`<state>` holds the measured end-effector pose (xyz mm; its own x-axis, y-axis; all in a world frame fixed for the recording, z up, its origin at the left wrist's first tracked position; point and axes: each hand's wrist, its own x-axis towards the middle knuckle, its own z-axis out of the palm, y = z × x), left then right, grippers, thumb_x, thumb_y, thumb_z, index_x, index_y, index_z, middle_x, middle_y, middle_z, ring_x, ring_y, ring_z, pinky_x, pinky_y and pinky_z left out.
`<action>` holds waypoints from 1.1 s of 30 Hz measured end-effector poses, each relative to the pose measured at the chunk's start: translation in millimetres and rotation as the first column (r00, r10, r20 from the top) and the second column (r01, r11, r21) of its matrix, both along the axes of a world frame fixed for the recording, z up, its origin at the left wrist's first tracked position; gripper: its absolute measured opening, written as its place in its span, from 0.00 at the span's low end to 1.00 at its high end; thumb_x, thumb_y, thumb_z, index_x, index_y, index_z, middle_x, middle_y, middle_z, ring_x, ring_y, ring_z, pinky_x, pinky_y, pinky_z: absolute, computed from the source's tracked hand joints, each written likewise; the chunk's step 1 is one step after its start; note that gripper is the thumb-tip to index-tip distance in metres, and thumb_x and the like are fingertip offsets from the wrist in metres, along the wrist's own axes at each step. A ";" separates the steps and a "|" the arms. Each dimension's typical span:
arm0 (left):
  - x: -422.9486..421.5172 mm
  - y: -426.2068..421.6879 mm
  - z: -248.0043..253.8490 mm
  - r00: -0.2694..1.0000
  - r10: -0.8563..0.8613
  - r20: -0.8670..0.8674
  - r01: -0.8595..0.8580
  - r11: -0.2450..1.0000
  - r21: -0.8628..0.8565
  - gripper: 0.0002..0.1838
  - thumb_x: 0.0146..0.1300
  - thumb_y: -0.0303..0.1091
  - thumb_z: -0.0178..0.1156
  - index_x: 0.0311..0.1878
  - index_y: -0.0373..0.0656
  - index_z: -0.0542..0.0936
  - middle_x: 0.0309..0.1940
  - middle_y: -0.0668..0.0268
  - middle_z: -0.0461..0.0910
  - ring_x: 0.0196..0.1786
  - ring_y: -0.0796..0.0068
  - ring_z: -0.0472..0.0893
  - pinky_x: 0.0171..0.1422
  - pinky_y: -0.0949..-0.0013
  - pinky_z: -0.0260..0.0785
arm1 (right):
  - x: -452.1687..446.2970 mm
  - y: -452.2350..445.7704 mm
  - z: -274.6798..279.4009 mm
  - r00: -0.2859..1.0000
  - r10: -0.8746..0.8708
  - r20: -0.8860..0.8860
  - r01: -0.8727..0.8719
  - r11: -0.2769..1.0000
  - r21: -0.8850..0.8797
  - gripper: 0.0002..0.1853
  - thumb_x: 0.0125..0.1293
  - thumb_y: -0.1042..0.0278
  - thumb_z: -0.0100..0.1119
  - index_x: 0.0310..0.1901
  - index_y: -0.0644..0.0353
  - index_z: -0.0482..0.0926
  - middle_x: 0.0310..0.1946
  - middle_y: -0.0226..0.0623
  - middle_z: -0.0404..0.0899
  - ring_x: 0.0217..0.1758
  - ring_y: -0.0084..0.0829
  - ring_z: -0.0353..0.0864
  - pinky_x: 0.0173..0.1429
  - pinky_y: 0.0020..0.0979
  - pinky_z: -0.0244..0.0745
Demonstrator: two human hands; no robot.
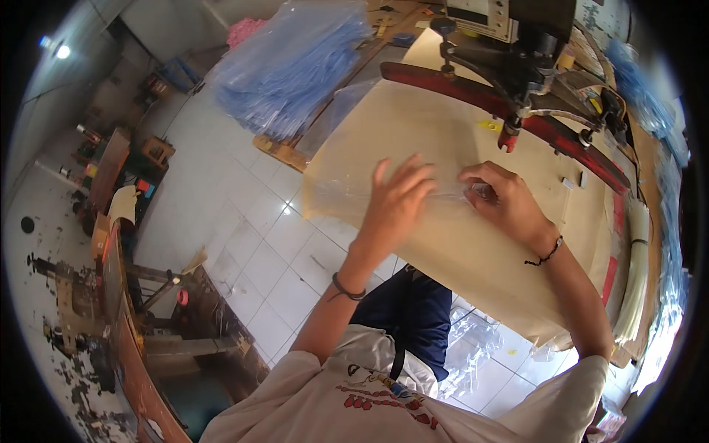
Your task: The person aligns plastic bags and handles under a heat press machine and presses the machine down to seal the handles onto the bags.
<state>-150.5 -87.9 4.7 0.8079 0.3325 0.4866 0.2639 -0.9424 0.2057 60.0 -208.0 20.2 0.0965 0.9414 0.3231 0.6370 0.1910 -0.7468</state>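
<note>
Seen: clear film (pixel 354 177) on brown paper (pixel 473 262), just short of the red bar (pixel 443 86). At left hand (pixel 402 193), fingers loosely spread over film, blurred; at right hand (pixel 506 201), fingers curled in toward thumb, by film. Cannot tell if pinching. Best to smooth lightly outward, steady near the crinkles, avoid dragging paper.

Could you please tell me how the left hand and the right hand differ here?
The left hand looks blurred, whereas the right hand is clearer. The left hand's fingers are loosely spread; the right hand's are curled in. Beyond the left hand sits a dark band, beyond the right hand a black bracelet with a dangling end. Both hands are bare and over the tan sheet.
</note>
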 end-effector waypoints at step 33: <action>4.8 -26.1 -8.0 0.968 -0.169 -0.183 0.169 0.985 -0.016 0.25 0.76 0.43 0.50 0.74 0.51 0.72 0.74 0.68 0.70 0.77 0.52 0.63 0.76 0.28 0.44 | 31.4 -5.7 -5.0 0.968 0.070 0.241 -0.095 0.991 0.095 0.11 0.59 0.75 0.62 0.42 0.60 0.89 0.45 0.42 0.81 0.50 0.42 0.80 0.57 0.40 0.78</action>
